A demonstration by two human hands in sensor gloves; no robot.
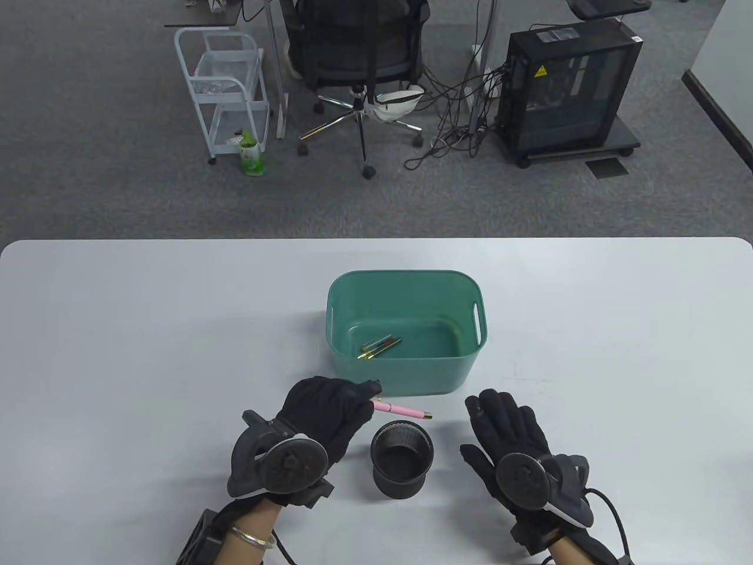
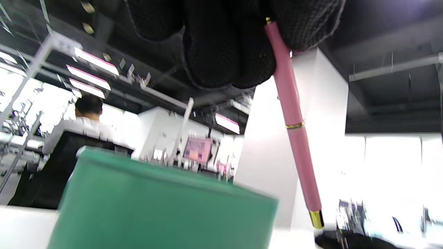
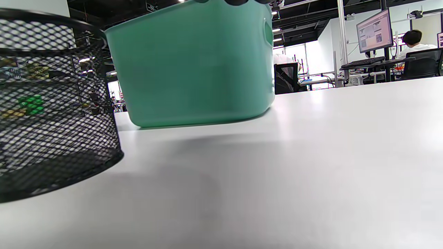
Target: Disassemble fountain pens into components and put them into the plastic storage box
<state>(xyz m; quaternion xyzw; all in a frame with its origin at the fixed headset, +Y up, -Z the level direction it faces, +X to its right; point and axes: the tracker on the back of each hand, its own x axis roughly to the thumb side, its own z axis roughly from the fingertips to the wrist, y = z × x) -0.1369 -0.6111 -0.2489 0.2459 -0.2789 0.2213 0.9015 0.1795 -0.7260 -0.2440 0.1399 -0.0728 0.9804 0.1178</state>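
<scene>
Fingers of the left hand [image 1: 326,412] pinched a whole pink gold-trimmed fountain pen [image 1: 403,409] above the black mesh cup [image 1: 402,462]; the right hand [image 1: 506,429] lay open. Only a few parts [image 1: 379,347] sat inside the green plastic storage box [image 1: 406,281]; this pen remained undismantled.

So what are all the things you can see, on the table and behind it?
Box: one, green plastic, middle of the table.
Pen parts: a few, gold, red and dark, on the box floor; exact count unclear.
Pen: one, pink with gold trim, held above the cup.
Cup: one, black mesh, in front of the box, between the hands.
Table: one, white.
Chair: one, black, on the carpet behind.
Cart: one, white, far left.
Bottle: one, green, by the cart.
Computer case: one, black, far right.
Left hand: black glove, grips the pen.
Right hand: black glove, fingers straight, holds nothing.
</scene>
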